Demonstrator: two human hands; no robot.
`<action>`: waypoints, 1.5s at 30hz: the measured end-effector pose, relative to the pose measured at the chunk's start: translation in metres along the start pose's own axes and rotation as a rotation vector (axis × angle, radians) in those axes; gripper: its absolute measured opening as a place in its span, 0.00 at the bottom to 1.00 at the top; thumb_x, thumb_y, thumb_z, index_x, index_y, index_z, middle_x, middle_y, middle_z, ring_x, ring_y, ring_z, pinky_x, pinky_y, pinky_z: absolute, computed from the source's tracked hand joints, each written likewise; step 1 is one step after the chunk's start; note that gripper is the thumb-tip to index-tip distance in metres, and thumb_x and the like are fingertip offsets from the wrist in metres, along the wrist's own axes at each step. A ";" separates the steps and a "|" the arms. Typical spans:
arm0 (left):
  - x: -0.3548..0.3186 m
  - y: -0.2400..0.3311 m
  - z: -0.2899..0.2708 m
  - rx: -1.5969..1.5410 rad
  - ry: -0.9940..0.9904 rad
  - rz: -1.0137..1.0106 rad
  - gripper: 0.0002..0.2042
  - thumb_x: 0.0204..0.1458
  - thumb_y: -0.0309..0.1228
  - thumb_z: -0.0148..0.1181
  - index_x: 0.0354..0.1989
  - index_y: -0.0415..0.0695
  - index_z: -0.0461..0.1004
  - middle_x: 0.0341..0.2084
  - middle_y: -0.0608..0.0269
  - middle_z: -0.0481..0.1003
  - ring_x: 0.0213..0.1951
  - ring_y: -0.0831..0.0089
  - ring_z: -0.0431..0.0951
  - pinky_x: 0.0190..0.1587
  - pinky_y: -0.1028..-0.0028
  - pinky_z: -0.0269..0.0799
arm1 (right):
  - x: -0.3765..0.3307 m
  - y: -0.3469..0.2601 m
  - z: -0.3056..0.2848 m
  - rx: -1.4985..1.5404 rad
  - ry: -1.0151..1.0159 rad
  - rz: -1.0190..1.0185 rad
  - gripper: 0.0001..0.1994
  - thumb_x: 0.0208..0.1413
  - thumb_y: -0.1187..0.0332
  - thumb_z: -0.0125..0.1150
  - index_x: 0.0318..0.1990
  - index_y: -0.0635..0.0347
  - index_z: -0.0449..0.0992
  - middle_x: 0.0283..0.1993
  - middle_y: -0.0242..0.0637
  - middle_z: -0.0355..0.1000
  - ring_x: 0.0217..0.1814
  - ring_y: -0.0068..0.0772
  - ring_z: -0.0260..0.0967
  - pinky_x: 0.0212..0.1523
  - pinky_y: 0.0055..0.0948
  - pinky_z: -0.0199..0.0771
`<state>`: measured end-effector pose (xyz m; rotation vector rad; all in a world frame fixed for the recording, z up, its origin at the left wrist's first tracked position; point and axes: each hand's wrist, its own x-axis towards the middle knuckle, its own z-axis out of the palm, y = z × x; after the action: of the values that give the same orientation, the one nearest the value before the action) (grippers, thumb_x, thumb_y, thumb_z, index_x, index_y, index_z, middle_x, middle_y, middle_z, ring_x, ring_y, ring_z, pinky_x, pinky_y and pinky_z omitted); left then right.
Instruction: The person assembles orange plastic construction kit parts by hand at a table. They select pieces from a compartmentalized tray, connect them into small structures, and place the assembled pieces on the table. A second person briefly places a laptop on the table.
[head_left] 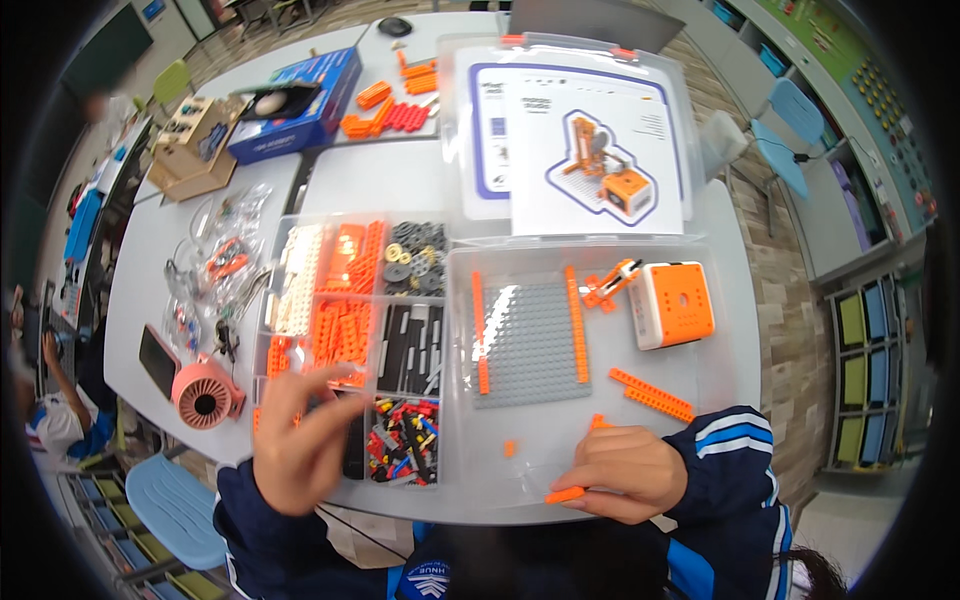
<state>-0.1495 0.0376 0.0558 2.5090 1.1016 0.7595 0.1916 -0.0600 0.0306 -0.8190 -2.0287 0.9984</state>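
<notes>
Here, orange piece [565,495], pinched by right hand [630,473], jutting out leftward

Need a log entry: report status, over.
Right hand pinching orange piece. Left hand blurred over parts tray, grip unclear. Orange beams just beyond right hand.

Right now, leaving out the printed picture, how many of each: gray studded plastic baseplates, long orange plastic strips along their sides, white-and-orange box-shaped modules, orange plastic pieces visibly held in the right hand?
Gray baseplate: 1
Long orange strips: 2
White-and-orange module: 1
Orange piece in the right hand: 1
Total: 5
</notes>
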 end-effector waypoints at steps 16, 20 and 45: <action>0.052 0.102 0.079 -0.525 -0.145 0.408 0.23 0.38 0.30 0.80 0.44 0.40 0.78 0.35 0.61 0.78 0.30 0.67 0.77 0.34 0.72 0.71 | -0.016 -0.009 -0.006 0.350 0.060 0.163 0.08 0.65 0.70 0.57 0.45 0.66 0.73 0.35 0.49 0.75 0.36 0.47 0.75 0.36 0.36 0.72; 0.057 0.098 0.090 -0.590 -0.110 0.422 0.23 0.38 0.31 0.82 0.43 0.41 0.79 0.35 0.62 0.78 0.31 0.67 0.78 0.33 0.72 0.72 | -0.015 -0.011 -0.004 0.392 0.140 0.198 0.08 0.66 0.69 0.56 0.44 0.66 0.73 0.34 0.48 0.75 0.35 0.47 0.75 0.36 0.34 0.72; 0.048 0.082 0.099 -0.660 -0.117 0.378 0.25 0.33 0.32 0.86 0.40 0.39 0.80 0.32 0.62 0.78 0.28 0.69 0.78 0.29 0.74 0.72 | -0.017 -0.005 0.006 0.443 0.144 0.277 0.10 0.70 0.67 0.54 0.45 0.66 0.75 0.35 0.48 0.76 0.36 0.46 0.78 0.37 0.33 0.74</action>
<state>-0.0165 0.0132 0.0293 2.1502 0.2557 0.8781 0.1944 -0.0784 0.0265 -0.9088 -1.5153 1.4339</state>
